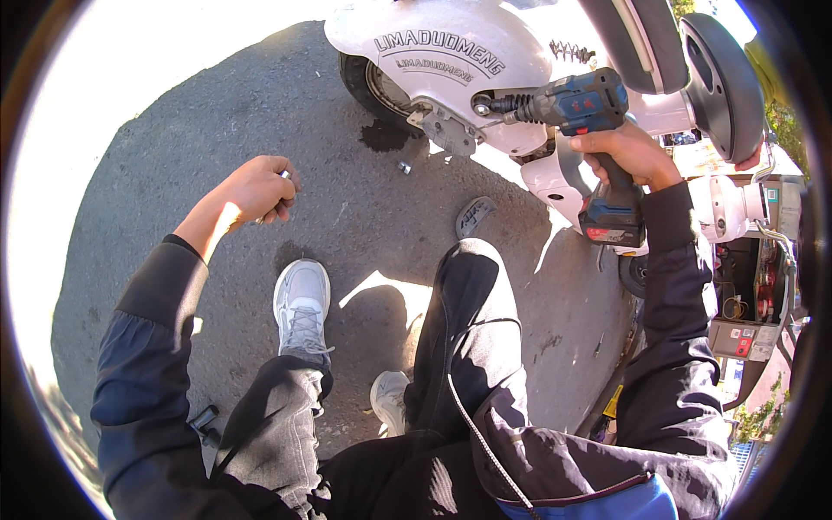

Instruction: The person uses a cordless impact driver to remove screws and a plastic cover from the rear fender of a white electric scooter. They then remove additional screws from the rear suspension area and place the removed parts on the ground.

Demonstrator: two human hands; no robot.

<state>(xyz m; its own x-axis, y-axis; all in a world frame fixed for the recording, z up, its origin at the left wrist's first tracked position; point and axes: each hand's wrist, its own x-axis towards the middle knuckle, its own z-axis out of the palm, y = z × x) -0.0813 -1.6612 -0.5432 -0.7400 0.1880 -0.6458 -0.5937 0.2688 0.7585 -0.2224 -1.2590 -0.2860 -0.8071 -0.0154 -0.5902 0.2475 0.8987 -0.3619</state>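
Note:
My left hand (264, 191) is closed around a small metal piece (284, 174), mostly hidden by my fingers, above the asphalt at left. My right hand (620, 152) grips a blue-and-black cordless impact driver (581, 104) with a battery at its base. The driver's nose points left at a shock-absorber mount (482, 107) on the rear of a pale scooter (433, 39); whether it touches the bolt there is unclear. A small silver part (405, 167) lies on the ground below the scooter's wheel (373, 91).
Another person's hand (750, 160) shows beside the scooter's black seat part (724, 87). A grey loose piece (475, 217) lies near my bent knee (468, 286). Dark metal objects (205, 420) lie at lower left. An open metal box with wires (737, 286) stands at right.

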